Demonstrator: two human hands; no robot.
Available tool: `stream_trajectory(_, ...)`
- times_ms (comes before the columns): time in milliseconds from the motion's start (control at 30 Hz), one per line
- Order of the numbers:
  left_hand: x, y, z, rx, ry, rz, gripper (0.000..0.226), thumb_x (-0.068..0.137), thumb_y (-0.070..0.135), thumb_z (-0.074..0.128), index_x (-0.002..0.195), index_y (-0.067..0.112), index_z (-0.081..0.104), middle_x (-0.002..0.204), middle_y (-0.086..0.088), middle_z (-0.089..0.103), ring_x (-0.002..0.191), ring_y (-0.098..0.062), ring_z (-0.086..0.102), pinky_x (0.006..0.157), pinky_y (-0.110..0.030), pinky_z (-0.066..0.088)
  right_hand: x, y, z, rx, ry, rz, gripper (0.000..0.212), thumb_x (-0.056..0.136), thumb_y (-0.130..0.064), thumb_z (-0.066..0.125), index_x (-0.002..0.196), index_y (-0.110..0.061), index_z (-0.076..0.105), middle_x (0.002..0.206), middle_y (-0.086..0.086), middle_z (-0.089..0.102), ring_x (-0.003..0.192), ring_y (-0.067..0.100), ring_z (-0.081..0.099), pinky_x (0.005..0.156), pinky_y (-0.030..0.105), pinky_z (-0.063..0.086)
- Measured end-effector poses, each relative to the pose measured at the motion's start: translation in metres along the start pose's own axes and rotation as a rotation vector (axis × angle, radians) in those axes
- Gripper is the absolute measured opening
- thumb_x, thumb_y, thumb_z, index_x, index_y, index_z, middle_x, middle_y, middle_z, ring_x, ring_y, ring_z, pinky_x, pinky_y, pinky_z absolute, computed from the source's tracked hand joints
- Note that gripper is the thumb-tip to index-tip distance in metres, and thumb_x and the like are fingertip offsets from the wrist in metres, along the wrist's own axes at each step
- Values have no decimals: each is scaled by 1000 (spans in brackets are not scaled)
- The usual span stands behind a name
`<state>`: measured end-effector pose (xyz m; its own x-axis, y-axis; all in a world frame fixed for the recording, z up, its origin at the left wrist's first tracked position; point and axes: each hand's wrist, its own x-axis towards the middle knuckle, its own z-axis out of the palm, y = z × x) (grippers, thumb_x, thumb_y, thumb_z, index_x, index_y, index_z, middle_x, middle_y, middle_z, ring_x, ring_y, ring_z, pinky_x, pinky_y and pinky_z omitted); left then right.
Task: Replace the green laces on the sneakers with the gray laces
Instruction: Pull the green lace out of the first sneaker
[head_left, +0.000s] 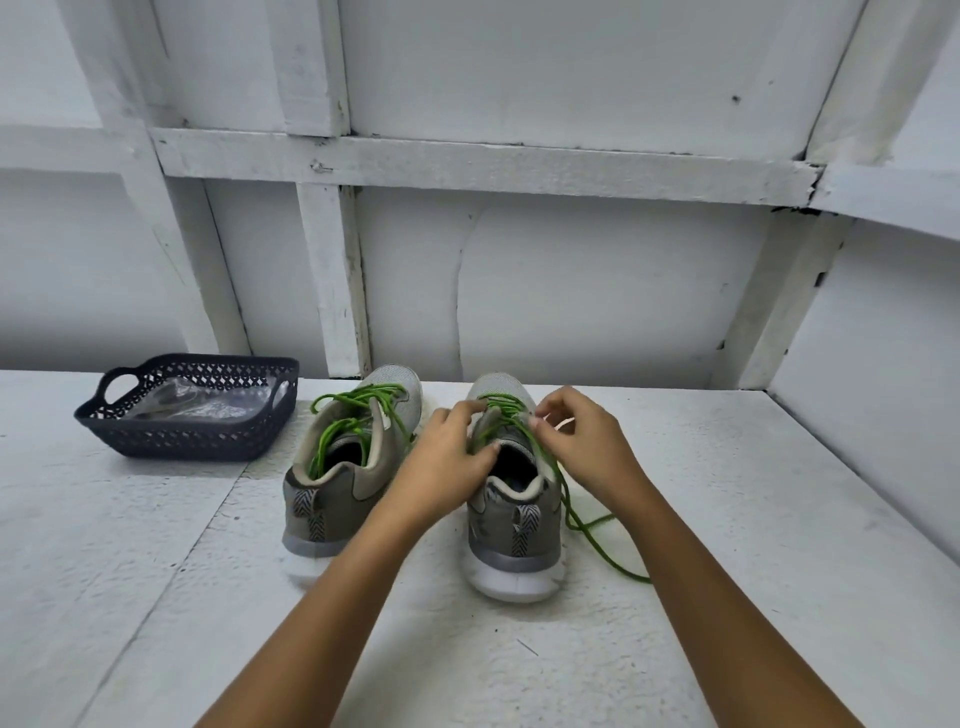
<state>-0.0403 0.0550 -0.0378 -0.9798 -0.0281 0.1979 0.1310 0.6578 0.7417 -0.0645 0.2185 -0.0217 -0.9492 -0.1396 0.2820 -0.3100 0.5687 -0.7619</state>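
Two gray sneakers stood side by side on the white worktop (727, 519), heels toward the camera. On the right sneaker (514, 514), the green lace (566, 512) ran up between both hands and trailed loose onto the worktop at the right. The left hand (447, 462) rested on the collar, fingers (485, 451) pinching the lace. The right hand (587, 447) hovered beside the eyelets, fingers (540, 425) apparently pinching a strand. The left sneaker (343, 467) remained laced in green (358, 410). The dark basket (187, 439), at far left, held clear plastic packaging (197, 402); its contents were indistinct. Both forearms extended forward, wrists slightly bent.
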Motion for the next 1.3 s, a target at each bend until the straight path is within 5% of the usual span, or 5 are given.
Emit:
stream_trajectory(167,-3,-4,6,-194,2,-53,48,88,17,63,133,12,49,127,-5,57,118,-15,52,100,-29,42,43,6,4,-21,-113,233,29,92,-21,55,90,5,67,89,18,69,83,31,65,77,42,55)
stream_trajectory(433,-2,-9,8,-318,-26,-64,50,86,13,64,133,14,49,126,-2,58,115,-12,52,102,-33,42,73,-5,13,-94,-341,331,23,85,0,52,97,15,63,77,17,56,70,24,54,67,35,52)
stream_trajectory(700,0,-14,12,-330,-47,-69,46,91,26,59,135,20,47,130,-1,52,119,-18,53,104,-41,41,76,-13,23,-359,-347,237,36,91,0,38,57,-9,37,57,8,38,50,18,35,45,25,28)
stream_trajectory(1000,0,-19,21,-309,-69,-90,41,97,36,45,137,28,45,137,-3,48,131,-14,39,112,-39,29,74,-7,0,-59,-484,353,21,96,-16,52,78,-6,58,66,7,55,58,15,54,58,26,51)
stream_trajectory(1300,-4,-18,15,-344,-55,-73,30,92,27,56,121,31,53,127,-5,55,118,-15,51,104,-35,39,78,-5,16,51,-237,378,37,102,-26,38,82,1,53,69,15,56,55,25,56,59,35,52)
